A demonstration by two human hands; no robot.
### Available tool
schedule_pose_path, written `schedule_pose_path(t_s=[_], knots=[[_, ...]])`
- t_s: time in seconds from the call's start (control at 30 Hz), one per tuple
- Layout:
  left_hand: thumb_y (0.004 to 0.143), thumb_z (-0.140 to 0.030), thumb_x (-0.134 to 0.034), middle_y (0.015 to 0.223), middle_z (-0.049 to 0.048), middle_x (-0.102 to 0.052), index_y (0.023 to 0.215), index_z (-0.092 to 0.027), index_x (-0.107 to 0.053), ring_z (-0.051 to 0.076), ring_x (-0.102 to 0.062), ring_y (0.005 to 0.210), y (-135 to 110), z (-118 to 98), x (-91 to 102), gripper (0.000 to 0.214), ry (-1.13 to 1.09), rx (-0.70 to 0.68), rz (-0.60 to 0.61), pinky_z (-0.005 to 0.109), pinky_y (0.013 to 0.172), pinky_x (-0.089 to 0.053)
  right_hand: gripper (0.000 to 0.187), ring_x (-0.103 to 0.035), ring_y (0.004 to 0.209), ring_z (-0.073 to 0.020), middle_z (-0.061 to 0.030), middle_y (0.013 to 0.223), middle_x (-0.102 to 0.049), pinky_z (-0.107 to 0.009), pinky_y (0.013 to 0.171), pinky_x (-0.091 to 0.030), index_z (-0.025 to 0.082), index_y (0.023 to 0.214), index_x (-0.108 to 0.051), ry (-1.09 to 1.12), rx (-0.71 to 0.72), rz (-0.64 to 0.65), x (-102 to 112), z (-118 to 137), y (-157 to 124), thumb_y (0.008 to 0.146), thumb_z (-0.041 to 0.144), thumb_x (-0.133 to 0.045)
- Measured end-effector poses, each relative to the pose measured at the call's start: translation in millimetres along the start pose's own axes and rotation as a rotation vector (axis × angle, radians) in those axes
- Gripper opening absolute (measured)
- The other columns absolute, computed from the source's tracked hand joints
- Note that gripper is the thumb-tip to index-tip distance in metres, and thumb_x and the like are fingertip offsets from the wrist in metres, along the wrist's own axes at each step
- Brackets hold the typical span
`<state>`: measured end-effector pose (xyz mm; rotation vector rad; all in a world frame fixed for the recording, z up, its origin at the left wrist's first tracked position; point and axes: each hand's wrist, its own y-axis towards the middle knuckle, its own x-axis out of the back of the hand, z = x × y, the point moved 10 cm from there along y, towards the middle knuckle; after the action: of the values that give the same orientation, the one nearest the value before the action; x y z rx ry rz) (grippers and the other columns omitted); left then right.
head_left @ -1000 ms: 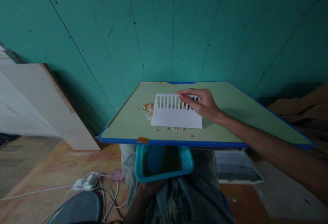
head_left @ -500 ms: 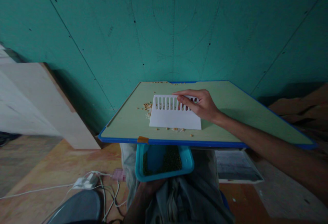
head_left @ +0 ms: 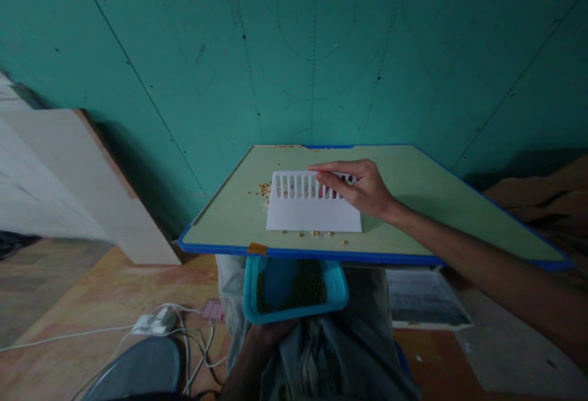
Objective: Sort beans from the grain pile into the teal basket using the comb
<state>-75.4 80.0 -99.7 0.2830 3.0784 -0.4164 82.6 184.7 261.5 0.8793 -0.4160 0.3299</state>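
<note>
The right hand (head_left: 356, 187) has its fingers closed on a white slotted plate (head_left: 315, 214), gripping it by the right part of its upper edge. The thumb (head_left: 337, 185) lies slantwise across the front face, over the slots, while the forefinger (head_left: 337, 165) stretches along the top edge, pointing left; parts of other fingers show through the slots, behind the plate, so the grip pinches it from both faces. Most of the plate extends leftward from the fingers and down below them, its plain lower part facing the wearer and its straight bottom edge at or just above the tabletop (head_left: 395, 168); whether that edge touches cannot be told. Yellowish kernels (head_left: 265, 189) lie in a small heap just beside the plate's left edge, well apart from the fingertips, and a few loose grains (head_left: 315, 233) lie along its bottom edge, on the near side. Below the blue table edge (head_left: 349, 258), the left hand (head_left: 271, 330) is under the near wall of a blue tray (head_left: 296, 313), which holds dark green, grainy contents (head_left: 310, 284); its fingers are hidden beneath the tray, so how far they are bent cannot be told.
</note>
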Motion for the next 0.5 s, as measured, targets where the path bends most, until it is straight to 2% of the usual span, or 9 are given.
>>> schedule_pose_path(t_s=[0.07,0.17,0.33,0.4,0.5], knots=[[0.068,-0.058,-0.068,0.142,-0.004,-0.053,0.119,-0.036,-0.065,0.032,-0.031,0.142,2,-1,-0.3,0.056,0.044,-0.017,-0.005,0.054,0.12,-0.019,0.025,-0.071,0.084,-0.0165,-0.0018,0.099,-0.075,-0.026,0.071,-0.053,0.023,0.104,-0.075,-0.006,0.012,0.001,-1,2,0,0.087,0.036,-0.062],[0.071,-0.055,-0.066,0.141,-0.0038,-0.054,0.122,-0.037,-0.063,0.032,-0.037,0.14,2,-1,0.8,0.054,0.068,-0.028,-0.018,0.054,0.12,-0.018,0.025,-0.071,0.084,-0.0168,-0.0018,0.1,-0.075,-0.025,0.07,-0.053,0.023,0.105,-0.075,-0.003,0.01,0.002,-1,2,-1,0.087,0.036,-0.061],[0.061,-0.042,-0.079,0.142,-0.0031,-0.054,0.116,-0.036,-0.067,0.034,-0.028,0.143,-3,-2,15.4,0.057,0.151,-0.056,-0.135,0.053,0.122,-0.008,0.025,-0.071,0.087,-0.0171,-0.0015,0.1,-0.075,-0.026,0.073,-0.053,0.024,0.105,-0.075,-0.001,0.007,0.012,-3,5,-2,0.087,0.035,-0.061],[0.06,-0.041,-0.08,0.14,-0.0035,-0.056,0.113,-0.036,-0.069,0.034,-0.028,0.143,-3,-2,13.7,0.054,0.096,-0.063,-0.115,0.052,0.122,-0.009,0.025,-0.071,0.087,-0.0163,-0.0012,0.101,-0.075,-0.026,0.073,-0.053,0.024,0.106,-0.074,0.005,0.015,0.013,-3,6,-2,0.087,0.034,-0.062],[0.067,-0.049,-0.074,0.136,-0.0033,-0.06,0.115,-0.036,-0.068,0.033,-0.036,0.14,0,-1,8.4,0.05,-0.004,-0.052,-0.076,0.053,0.119,-0.022,0.025,-0.07,0.083,-0.0152,-0.0011,0.099,-0.075,-0.025,0.071,-0.053,0.023,0.105,-0.074,0.006,0.023,0.01,-4,7,-3,0.087,0.034,-0.062]])
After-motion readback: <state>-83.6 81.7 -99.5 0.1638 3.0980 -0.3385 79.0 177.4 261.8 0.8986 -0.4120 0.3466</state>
